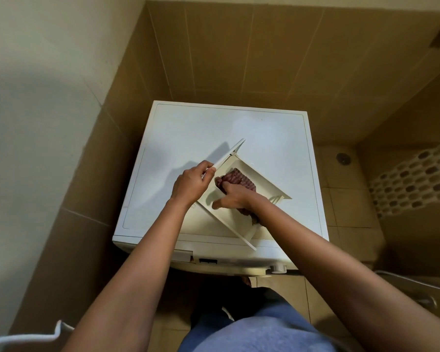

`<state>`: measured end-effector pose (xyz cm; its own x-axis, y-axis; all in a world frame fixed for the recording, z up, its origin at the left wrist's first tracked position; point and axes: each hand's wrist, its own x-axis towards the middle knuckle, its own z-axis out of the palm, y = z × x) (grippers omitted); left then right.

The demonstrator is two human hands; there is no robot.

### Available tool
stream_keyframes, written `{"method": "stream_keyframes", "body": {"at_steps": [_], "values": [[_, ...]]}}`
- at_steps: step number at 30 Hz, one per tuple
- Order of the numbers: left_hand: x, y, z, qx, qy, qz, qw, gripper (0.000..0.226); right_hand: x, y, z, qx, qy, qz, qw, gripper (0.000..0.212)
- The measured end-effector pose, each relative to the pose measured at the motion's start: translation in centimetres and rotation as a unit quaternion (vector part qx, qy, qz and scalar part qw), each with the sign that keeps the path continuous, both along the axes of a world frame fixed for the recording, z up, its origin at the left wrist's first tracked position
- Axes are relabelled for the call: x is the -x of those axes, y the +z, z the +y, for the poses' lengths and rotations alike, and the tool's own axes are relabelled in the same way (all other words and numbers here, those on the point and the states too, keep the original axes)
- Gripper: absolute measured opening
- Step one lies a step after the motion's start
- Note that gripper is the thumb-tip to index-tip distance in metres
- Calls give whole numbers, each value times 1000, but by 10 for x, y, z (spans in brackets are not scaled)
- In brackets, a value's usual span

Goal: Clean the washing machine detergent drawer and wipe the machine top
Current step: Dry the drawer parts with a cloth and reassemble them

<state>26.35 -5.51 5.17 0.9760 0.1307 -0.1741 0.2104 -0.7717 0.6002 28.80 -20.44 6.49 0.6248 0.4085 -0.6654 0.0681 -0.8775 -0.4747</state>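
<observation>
Gripping the drawer's (261,177) edge, left hand (189,184) faces right hand (235,198) clutching cloth (239,178).

The detergent drawer (262,179) lies (askew) on the machine top (214,128).

Your feed's dim and warm. Light comes from your right: soft shadows fall left across the machine top (201,128). Fisheye bends the tiled wall (239,47) at the edges; lower corners look soft.
</observation>
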Motion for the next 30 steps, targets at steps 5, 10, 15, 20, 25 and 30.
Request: {"method": "stream_keyframes", "body": {"at_steps": [5, 10, 15, 20, 25, 30], "values": [[0, 0, 0, -14, 6, 12, 1000, 31, -5, -2, 5, 93, 77, -91, 989, 47], [2, 1, -1, 6, 16, 28, 999, 34, 6, -3, 11, 113, 117, -167, 973, 27], [3, 0, -2, 20, 22, 31, 999, 33, 12, -7, 19, 176, 123, -224, 951, 24], [2, -2, 0, 47, 25, 23, 998, 29, 19, -9, 20, 147, 39, -232, 961, 27], [1, -2, 0, 59, 25, 22, 998, 28, 24, -16, 17, -2, -71, -233, 970, 25], [1, -1, 0, 67, 23, 23, 997, 30, 9, -14, 18, -26, -34, -177, 983, 27]]}}
